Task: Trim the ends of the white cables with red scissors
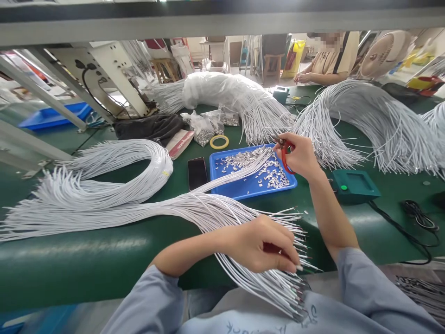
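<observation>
My left hand (266, 243) is closed in a pinch on the tip of a white wire, above a fanned bundle of white wires (208, 206) with stripped or dark ends. Red-handled cutters (285, 157) are gripped in my right hand (301, 155), over the right rear edge of a blue tray (219, 191). Small silvery metal pieces (276, 177) lie scattered in the tray. A separate strand of white wires (236, 175) crosses it, its ends close to my right fingers.
A phone (197, 174), yellow tape roll (219, 142) and bags of metal parts (203, 132) lie around the tray. Large wire bundles (368, 106) stand behind. A green device (358, 185) with a cord is at right. A co-worker (330, 60) sits opposite; a shelf beam (222, 28) spans overhead.
</observation>
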Demonstrator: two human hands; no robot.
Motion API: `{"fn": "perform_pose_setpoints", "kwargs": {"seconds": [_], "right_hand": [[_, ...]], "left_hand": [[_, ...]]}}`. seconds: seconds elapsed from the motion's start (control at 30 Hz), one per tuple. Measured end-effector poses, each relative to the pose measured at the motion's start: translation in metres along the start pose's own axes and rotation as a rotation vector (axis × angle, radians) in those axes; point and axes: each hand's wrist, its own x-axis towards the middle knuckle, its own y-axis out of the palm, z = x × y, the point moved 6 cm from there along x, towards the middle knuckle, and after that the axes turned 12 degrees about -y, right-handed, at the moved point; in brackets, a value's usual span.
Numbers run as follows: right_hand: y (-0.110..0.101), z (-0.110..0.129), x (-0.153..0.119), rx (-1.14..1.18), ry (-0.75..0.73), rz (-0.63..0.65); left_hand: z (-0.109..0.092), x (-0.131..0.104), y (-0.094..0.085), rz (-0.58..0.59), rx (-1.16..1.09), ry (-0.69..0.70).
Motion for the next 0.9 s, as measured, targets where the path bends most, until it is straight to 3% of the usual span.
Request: {"fn": "perform_pose_setpoints", "kwargs": {"seconds": [0.1, 0.2, 0.33, 0.43, 0.5, 0.53, 0.67, 0.73, 0.8, 0.9], "right_hand": [[0.015, -0.033, 0.003, -0.184, 0.099, 0.260], [0.032, -0.060, 0.001, -0.198, 0.126, 0.426], [0.045, -0.084, -0.004, -0.238, 0.178, 0.520], [0.040, -0.088, -0.004, -0.250, 0.196, 0.493], [0.031, -0.085, -0.002, -0.242, 0.190, 0.432], [0.025, -0.082, 0.000, -0.233, 0.182, 0.396], [0.007, -0.061, 0.005, -0.163, 0.133, 0.260], [0.002, -0.049, 0.007, -0.126, 0.105, 0.206], [0.000, -0.039, 0.007, -0.092, 0.079, 0.162], [-0.003, -0.030, 0.007, -0.046, 0.051, 0.099]], "left_hand": [[0.012, 0.003, 0.013, 0.081, -0.022, -0.065], [0.029, 0.007, 0.022, 0.064, -0.027, -0.119], [0.050, 0.011, 0.035, 0.092, 0.001, -0.175], [0.066, 0.016, 0.032, 0.119, 0.255, -0.259], [0.081, 0.020, 0.011, 0.052, 0.605, -0.395], [0.092, 0.020, -0.009, -0.021, 0.830, -0.527], [0.126, 0.011, -0.087, -0.264, 1.058, -0.863], [0.143, 0.001, -0.114, -0.319, 1.114, -1.007], [0.156, -0.007, -0.128, -0.332, 1.135, -1.100], [0.166, -0.012, -0.133, -0.351, 1.125, -1.143]]}}
